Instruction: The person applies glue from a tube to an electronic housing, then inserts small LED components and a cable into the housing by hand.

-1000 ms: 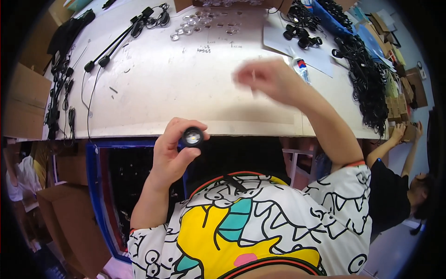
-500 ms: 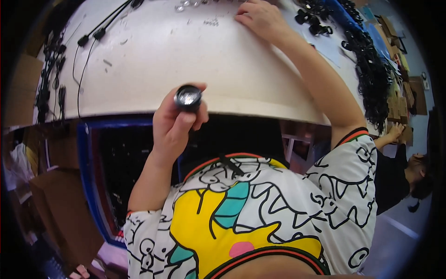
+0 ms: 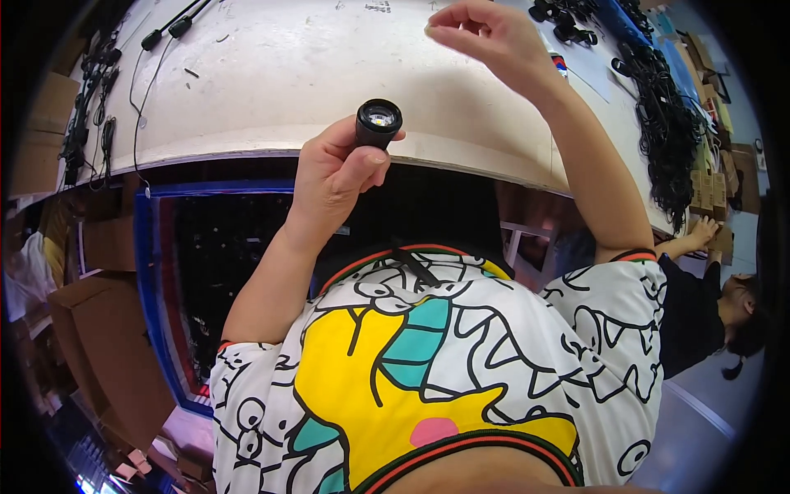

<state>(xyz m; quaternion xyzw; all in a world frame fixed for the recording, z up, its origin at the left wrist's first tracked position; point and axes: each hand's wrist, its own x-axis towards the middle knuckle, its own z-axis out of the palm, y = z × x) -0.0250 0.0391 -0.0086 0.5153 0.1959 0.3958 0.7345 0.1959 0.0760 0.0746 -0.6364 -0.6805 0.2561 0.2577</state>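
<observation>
My left hand (image 3: 339, 170) is closed around a short black lamp head (image 3: 372, 136), held upright just above the table's near edge. Its round open end faces up, and inside the black rim shows a shiny surface with a small yellowish spot. Over the far right of the table, my right hand (image 3: 494, 41) is raised, its thumb and fingertips drawn together in a pinch. Whatever lies between those fingertips, if anything, is too small to make out.
The white table (image 3: 271, 90) spans the top. Black cables with connectors (image 3: 178, 29) lie at its left, coiled black cables (image 3: 665, 156) along its right. Below stand a blue-framed bin (image 3: 148, 272) and a cardboard box (image 3: 107, 346). A person in black (image 3: 695, 317) works at far right.
My left hand has moved up and right with the lamp head, whose open end now shows more clearly. My right hand has come off the table's far part, fingertips pinched.
</observation>
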